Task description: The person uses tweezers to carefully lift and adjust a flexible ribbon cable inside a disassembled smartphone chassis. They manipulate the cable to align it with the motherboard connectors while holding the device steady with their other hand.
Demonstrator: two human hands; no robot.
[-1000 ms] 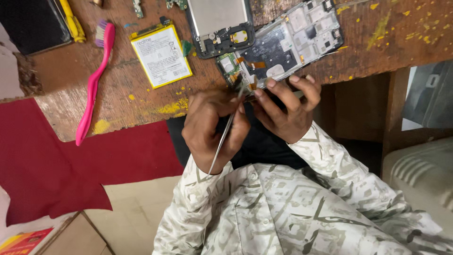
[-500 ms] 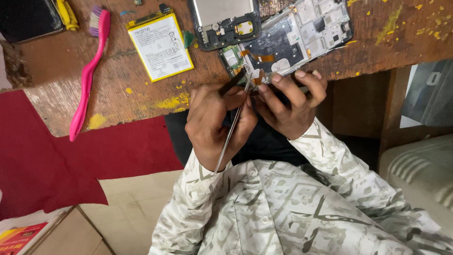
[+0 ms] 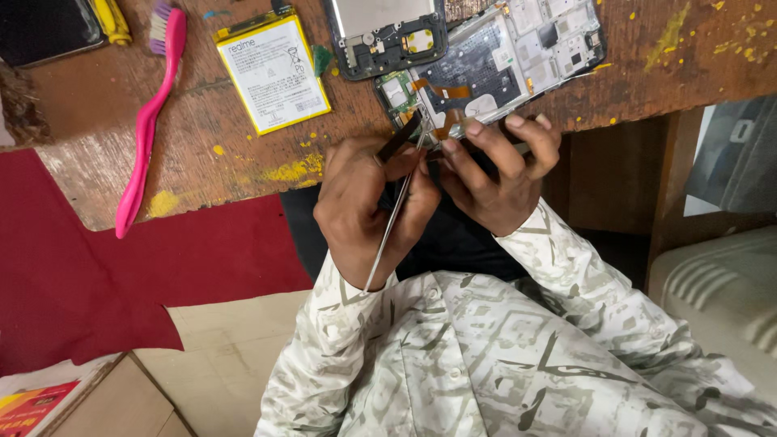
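Observation:
My left hand [image 3: 368, 212] grips thin metal tweezers [image 3: 394, 217], whose tips point up at the lower edge of an opened phone [image 3: 506, 57]. The phone lies on the wooden table [image 3: 235, 162] with its circuit board and an orange flex cable showing. My right hand [image 3: 495, 174] holds the phone's near edge, fingers curled over it and thumb underneath. A small dark strip [image 3: 399, 139] sits between the two hands at the tweezers' tips. Both hands touch each other just below the table's edge.
A flat battery [image 3: 273, 71] with a yellow border lies left of the phone. A dark phone frame part [image 3: 387, 31] sits beside it, a pink toothbrush [image 3: 146, 129] farther left. A red cloth [image 3: 97, 267] hangs below the table's edge.
Both hands have closed in on the phone's near edge, and the tweezers' tips now sit at the flex cable. The view has shifted slightly, so the table's things appear higher.

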